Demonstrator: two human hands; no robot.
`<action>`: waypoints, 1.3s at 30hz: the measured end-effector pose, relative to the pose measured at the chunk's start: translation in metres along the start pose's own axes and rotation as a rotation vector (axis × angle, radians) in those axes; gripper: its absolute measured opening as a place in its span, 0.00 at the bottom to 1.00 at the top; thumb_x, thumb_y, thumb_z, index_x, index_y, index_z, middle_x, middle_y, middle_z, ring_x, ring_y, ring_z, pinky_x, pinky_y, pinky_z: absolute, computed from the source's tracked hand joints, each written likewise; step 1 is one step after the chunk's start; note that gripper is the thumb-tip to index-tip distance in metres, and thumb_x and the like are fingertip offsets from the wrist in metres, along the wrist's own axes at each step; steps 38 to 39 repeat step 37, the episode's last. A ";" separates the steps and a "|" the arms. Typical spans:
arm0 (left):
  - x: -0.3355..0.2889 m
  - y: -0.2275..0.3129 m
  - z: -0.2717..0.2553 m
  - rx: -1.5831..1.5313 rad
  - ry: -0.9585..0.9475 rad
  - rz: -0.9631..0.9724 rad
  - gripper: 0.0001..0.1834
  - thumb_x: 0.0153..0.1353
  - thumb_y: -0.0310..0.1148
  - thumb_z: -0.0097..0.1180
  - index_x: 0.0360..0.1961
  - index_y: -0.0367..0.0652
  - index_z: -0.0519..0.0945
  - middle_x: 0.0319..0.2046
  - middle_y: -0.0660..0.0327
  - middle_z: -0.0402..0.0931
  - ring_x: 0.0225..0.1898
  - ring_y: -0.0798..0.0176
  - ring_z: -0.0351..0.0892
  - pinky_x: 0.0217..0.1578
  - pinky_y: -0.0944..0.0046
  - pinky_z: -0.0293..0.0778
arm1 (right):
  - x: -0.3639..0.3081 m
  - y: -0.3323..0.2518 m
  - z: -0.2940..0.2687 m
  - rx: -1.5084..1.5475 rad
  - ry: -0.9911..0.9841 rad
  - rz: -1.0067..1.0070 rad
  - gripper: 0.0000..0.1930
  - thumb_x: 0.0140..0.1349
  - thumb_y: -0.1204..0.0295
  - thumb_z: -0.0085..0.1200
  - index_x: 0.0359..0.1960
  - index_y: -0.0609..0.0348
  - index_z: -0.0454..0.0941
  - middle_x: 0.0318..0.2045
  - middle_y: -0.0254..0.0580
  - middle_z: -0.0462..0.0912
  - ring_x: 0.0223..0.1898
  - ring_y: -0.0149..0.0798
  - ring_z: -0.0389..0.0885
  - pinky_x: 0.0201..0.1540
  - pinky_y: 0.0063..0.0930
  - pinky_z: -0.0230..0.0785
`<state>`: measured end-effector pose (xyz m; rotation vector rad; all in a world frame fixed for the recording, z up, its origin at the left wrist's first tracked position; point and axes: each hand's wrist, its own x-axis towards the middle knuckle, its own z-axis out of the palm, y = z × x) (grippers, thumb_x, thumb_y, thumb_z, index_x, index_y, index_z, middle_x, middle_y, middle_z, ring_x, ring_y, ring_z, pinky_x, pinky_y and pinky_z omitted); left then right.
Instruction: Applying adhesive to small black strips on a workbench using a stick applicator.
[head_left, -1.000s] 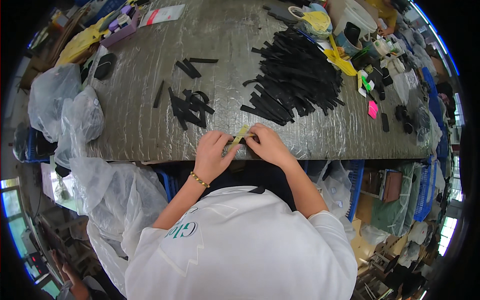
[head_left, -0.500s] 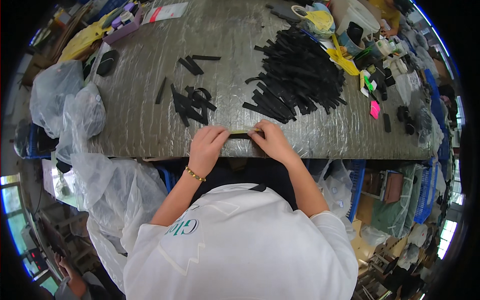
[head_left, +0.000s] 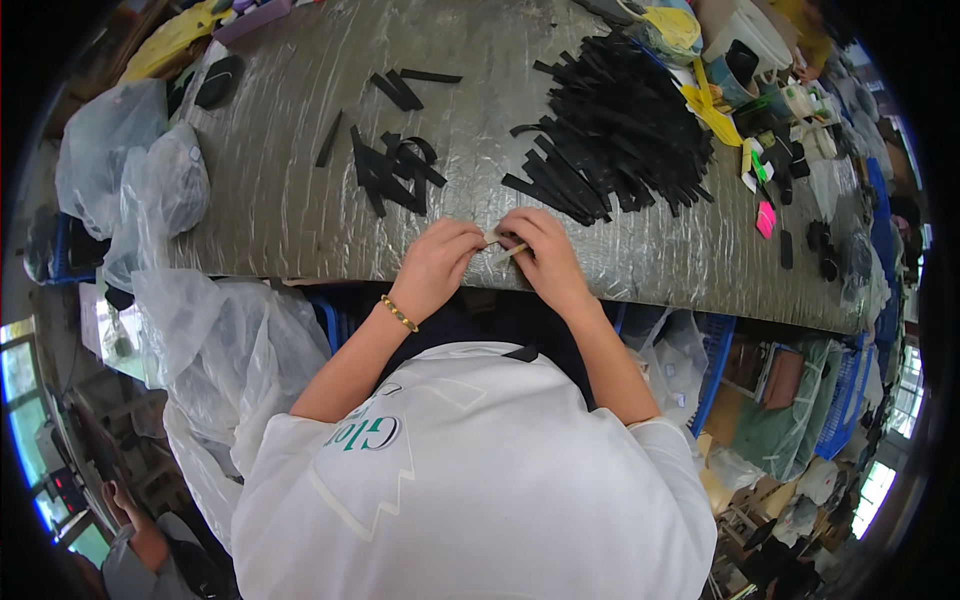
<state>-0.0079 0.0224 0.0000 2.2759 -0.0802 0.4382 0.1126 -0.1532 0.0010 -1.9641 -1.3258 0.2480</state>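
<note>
At the table's near edge my left hand (head_left: 436,266) is closed, thumb and fingers pinched together at a small pale bit (head_left: 491,238). Close beside it, my right hand (head_left: 547,262) is closed too, fingers bent, with a thin pale yellowish strip (head_left: 515,250) poking out beneath the fingertips. Something dark shows between the fingertips, too small to make out. Beyond my hands, a loose group of black strips (head_left: 378,178) lies on the left. A big heap of black strips (head_left: 630,130) spreads on the right.
Plastic film covers the table (head_left: 270,235). Clear plastic bags (head_left: 215,350) bulge at the left edge. Tubs (head_left: 745,40), a yellow strap (head_left: 712,115) and a pink tag (head_left: 765,220) sit on the right. Blue crates (head_left: 845,405) stand below. Another person's arm (head_left: 143,530) shows lower left.
My hands have come closer together and a little farther from my body. The black strip with a yellowish edge, earlier stretched between them, is now mostly hidden. The view has shifted slightly.
</note>
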 end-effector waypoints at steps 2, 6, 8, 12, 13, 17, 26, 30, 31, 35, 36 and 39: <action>-0.002 0.003 0.002 0.013 0.037 -0.012 0.08 0.55 0.20 0.59 0.38 0.37 0.81 0.42 0.54 0.80 0.45 0.47 0.77 0.47 0.54 0.75 | -0.004 -0.013 0.008 0.014 0.279 0.222 0.14 0.56 0.76 0.63 0.44 0.60 0.77 0.42 0.45 0.77 0.45 0.53 0.76 0.46 0.43 0.68; -0.003 0.008 0.006 0.034 0.064 -0.041 0.11 0.54 0.18 0.58 0.39 0.38 0.82 0.43 0.56 0.81 0.45 0.49 0.78 0.46 0.56 0.75 | -0.015 -0.013 0.016 -0.058 0.337 0.291 0.13 0.57 0.74 0.64 0.43 0.61 0.78 0.38 0.47 0.77 0.41 0.54 0.77 0.43 0.43 0.69; -0.004 0.009 0.008 0.035 0.080 -0.039 0.11 0.54 0.17 0.58 0.39 0.39 0.82 0.43 0.56 0.81 0.45 0.49 0.79 0.46 0.56 0.76 | -0.015 -0.016 0.017 -0.070 0.354 0.304 0.12 0.58 0.73 0.65 0.41 0.62 0.79 0.37 0.46 0.77 0.39 0.54 0.77 0.43 0.42 0.69; -0.003 0.007 0.014 0.049 0.102 -0.042 0.14 0.53 0.17 0.59 0.41 0.39 0.84 0.42 0.56 0.81 0.44 0.49 0.79 0.46 0.56 0.76 | -0.017 -0.016 0.018 -0.154 0.347 0.253 0.10 0.58 0.73 0.64 0.40 0.63 0.80 0.35 0.46 0.77 0.37 0.52 0.77 0.41 0.42 0.68; -0.002 0.008 0.016 0.055 0.106 -0.036 0.14 0.52 0.17 0.59 0.41 0.40 0.84 0.42 0.57 0.81 0.44 0.49 0.79 0.46 0.56 0.76 | -0.018 -0.015 0.018 -0.167 0.357 0.233 0.10 0.58 0.74 0.64 0.40 0.63 0.81 0.34 0.45 0.77 0.37 0.52 0.76 0.41 0.42 0.68; 0.000 0.011 0.020 0.051 0.108 -0.038 0.13 0.54 0.19 0.57 0.41 0.38 0.84 0.41 0.58 0.81 0.45 0.52 0.78 0.47 0.56 0.76 | -0.021 -0.014 0.019 -0.176 0.357 0.215 0.09 0.58 0.75 0.63 0.39 0.64 0.81 0.34 0.45 0.77 0.36 0.51 0.76 0.40 0.41 0.68; 0.003 0.012 0.024 0.114 0.105 -0.006 0.17 0.49 0.18 0.55 0.41 0.39 0.85 0.40 0.60 0.81 0.44 0.54 0.78 0.46 0.58 0.77 | -0.016 -0.018 0.004 0.135 0.313 0.331 0.07 0.64 0.74 0.59 0.37 0.65 0.80 0.34 0.46 0.76 0.35 0.50 0.77 0.44 0.38 0.69; 0.003 0.012 0.024 0.166 0.093 0.007 0.19 0.48 0.18 0.55 0.42 0.42 0.85 0.39 0.62 0.80 0.43 0.57 0.78 0.45 0.60 0.78 | -0.004 -0.016 -0.023 -0.072 0.540 0.135 0.12 0.72 0.70 0.48 0.35 0.67 0.77 0.32 0.44 0.76 0.32 0.42 0.77 0.39 0.33 0.70; 0.003 0.012 0.025 0.180 0.091 0.013 0.19 0.48 0.18 0.55 0.42 0.42 0.86 0.39 0.63 0.80 0.43 0.58 0.78 0.44 0.61 0.78 | -0.006 -0.017 -0.026 -0.076 0.541 0.133 0.12 0.72 0.70 0.48 0.35 0.67 0.77 0.32 0.44 0.76 0.32 0.42 0.77 0.39 0.33 0.70; 0.004 0.012 0.025 0.189 0.079 0.021 0.19 0.48 0.19 0.55 0.43 0.43 0.86 0.39 0.63 0.80 0.44 0.58 0.78 0.44 0.61 0.78 | -0.012 -0.018 -0.025 0.395 0.258 0.500 0.13 0.74 0.69 0.47 0.37 0.68 0.79 0.31 0.46 0.83 0.32 0.35 0.82 0.39 0.28 0.73; 0.004 0.012 0.025 0.188 0.071 0.025 0.20 0.47 0.18 0.55 0.43 0.43 0.86 0.39 0.63 0.80 0.44 0.58 0.78 0.45 0.61 0.78 | -0.012 -0.016 -0.019 0.416 0.206 0.491 0.14 0.75 0.69 0.46 0.38 0.68 0.80 0.32 0.47 0.85 0.32 0.33 0.84 0.40 0.26 0.74; 0.004 0.011 0.025 0.190 0.063 0.026 0.21 0.47 0.18 0.56 0.43 0.44 0.86 0.39 0.63 0.80 0.44 0.58 0.78 0.45 0.61 0.78 | -0.012 -0.016 -0.019 0.416 0.204 0.488 0.14 0.75 0.69 0.46 0.38 0.68 0.80 0.32 0.47 0.85 0.32 0.33 0.84 0.40 0.26 0.74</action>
